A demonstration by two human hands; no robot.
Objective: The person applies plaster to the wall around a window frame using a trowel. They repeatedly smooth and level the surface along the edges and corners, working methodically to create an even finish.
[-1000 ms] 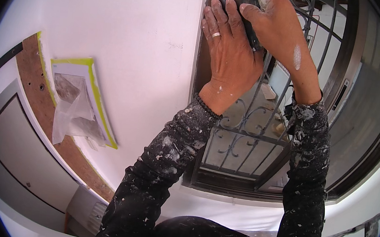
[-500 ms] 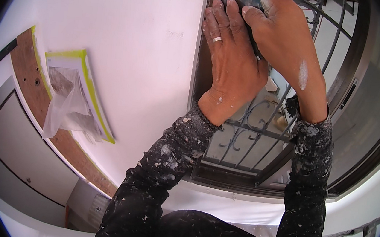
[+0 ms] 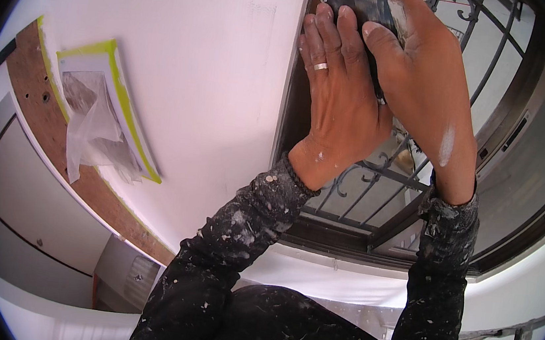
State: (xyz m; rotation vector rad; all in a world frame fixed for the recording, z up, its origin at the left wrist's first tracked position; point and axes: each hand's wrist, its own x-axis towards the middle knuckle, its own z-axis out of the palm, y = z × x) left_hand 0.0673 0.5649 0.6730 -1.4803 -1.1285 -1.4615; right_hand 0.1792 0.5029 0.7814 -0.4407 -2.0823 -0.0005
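Head view. The step in hand appears to be working a dark, residue-smeared flat blade [image 3: 360,3] near the left edge of the window frame [image 3: 328,237]; the next move likely calls for even two-handed pressure. The right hand [image 3: 419,69] clasps the blade; the left hand [image 3: 347,108] overlies it, fingers straight, narrowly spaced; both forearms reach upward.

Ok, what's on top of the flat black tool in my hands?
Over the flat black tool lie straight fingers of your bare left hand and the thumb of your bare right hand, plus pale smears. The surface beneath fingers and thumb is covered.
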